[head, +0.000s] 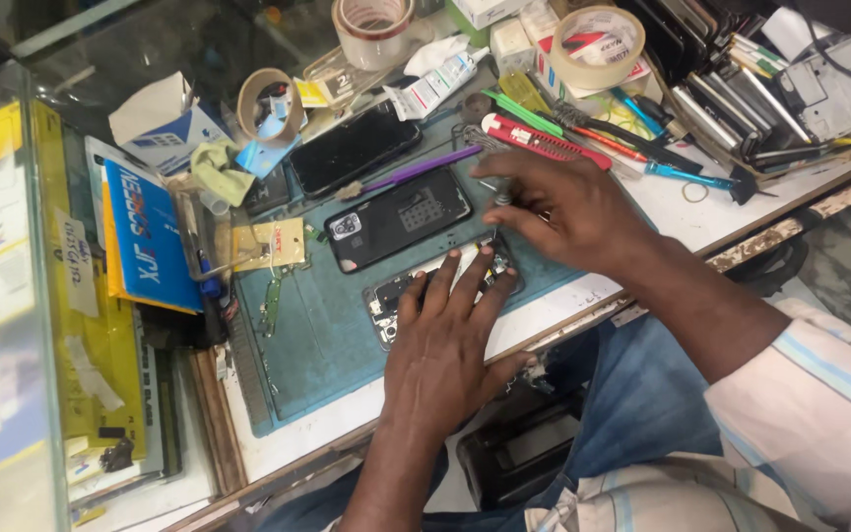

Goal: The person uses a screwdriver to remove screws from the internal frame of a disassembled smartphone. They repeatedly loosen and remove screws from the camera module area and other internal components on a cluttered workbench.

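Opened phone under our hands on the green mat

Our left hand (442, 340) lies flat, fingers spread, hiding most of the opened phone (391, 300) mid-surface; our right hand (558, 212) pinches a small screwdriver (502, 195), its tip unclear.

Teal work mat (327, 335) on the bench: matt, rubbery, scuffed with pale marks. Black phone back cover (398, 217): glossy plastic, faint reflections. Second black slab phone (355, 148): smooth glassy face. Opened phone body (391, 296): bare metal and dark circuit parts, dull. Tan tape rolls (598, 44): shiny film on cardboard cores. White bench top (701, 212): smooth laminate, edge chipped and rough. Olive rag (221, 169): soft crumpled cloth.
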